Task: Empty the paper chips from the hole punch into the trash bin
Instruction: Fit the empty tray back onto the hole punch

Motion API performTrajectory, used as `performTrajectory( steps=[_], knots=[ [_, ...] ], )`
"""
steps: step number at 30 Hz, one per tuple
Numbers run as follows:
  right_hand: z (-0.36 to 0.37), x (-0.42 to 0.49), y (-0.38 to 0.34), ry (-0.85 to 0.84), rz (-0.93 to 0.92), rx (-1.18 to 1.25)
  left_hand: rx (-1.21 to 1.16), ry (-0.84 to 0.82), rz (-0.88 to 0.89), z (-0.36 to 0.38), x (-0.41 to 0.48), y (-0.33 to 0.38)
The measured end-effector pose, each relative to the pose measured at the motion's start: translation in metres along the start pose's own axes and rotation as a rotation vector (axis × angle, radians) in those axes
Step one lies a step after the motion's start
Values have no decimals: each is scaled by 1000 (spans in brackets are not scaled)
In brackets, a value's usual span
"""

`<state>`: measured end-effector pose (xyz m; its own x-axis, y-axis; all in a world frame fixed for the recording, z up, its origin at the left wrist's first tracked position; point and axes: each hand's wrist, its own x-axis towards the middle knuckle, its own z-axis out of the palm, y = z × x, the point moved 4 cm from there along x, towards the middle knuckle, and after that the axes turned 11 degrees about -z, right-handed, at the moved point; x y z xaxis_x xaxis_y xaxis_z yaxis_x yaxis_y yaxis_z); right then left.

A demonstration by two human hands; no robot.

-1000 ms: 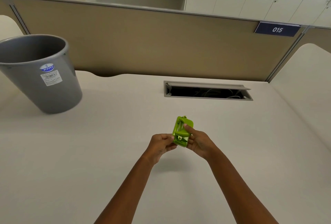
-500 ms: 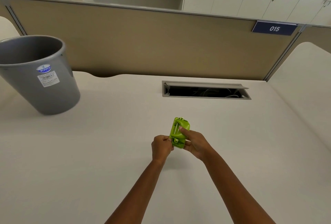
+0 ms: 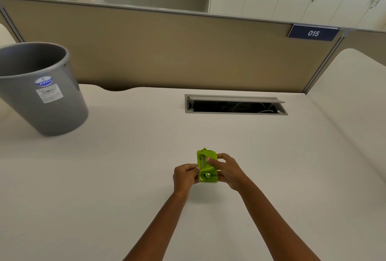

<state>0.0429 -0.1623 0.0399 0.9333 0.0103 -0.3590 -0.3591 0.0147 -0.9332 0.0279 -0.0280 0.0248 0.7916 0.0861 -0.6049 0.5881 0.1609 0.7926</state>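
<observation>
A small bright green hole punch (image 3: 205, 161) is held above the middle of the white desk (image 3: 125, 166), its underside turned up toward me. My left hand (image 3: 184, 176) pinches its lower left edge. My right hand (image 3: 227, 170) grips its right side, thumb across the middle. The grey trash bin (image 3: 45, 102) stands on the desk at the far left, well away from both hands, its opening tilted toward me. No paper chips are visible.
An open cable slot (image 3: 236, 105) with wires inside lies in the desk behind the hands. A tan partition (image 3: 167, 52) with a blue "015" sign (image 3: 313, 33) runs along the back. White cabinets stand beyond it.
Both hands kept hold of the hole punch and turned it slightly in place; more of its flat underside faces me now. The bin has not moved.
</observation>
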Motion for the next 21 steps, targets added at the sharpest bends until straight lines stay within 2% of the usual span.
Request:
performTrajectory(
  steps=[9,15,21],
  knots=[
    [-44,3,8,175,34,-47,208,47,14,6,7,-8],
    [-82,9,14,343,23,-131,695,362,216,-11,3,-12],
    [-100,10,18,448,21,-288,1183,497,346,-26,8,-20]
  ],
)
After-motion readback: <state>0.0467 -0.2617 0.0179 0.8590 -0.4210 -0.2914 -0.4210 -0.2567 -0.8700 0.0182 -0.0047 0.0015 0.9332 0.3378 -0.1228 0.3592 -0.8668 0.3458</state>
